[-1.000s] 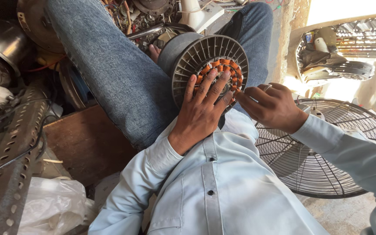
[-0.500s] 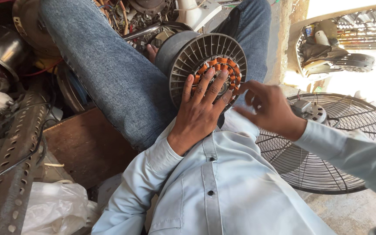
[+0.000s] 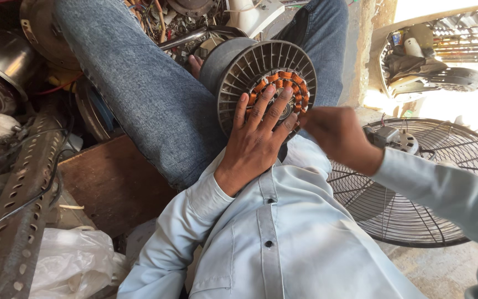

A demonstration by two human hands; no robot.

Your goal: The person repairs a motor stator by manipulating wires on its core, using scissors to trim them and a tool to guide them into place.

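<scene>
Left hand (image 3: 258, 141) lying flat, fingers spread, on grey motor stator (image 3: 261, 77); right hand (image 3: 336, 135) blurred, reaching copper coils (image 3: 289, 83), grip unclear.

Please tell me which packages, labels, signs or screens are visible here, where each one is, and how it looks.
White plastic bag: bottom left, crumpled beside the perforated metal strip.
Small coloured label: top right, on the broken fan housing; too small to describe further.
No signs or screens in view.
</scene>
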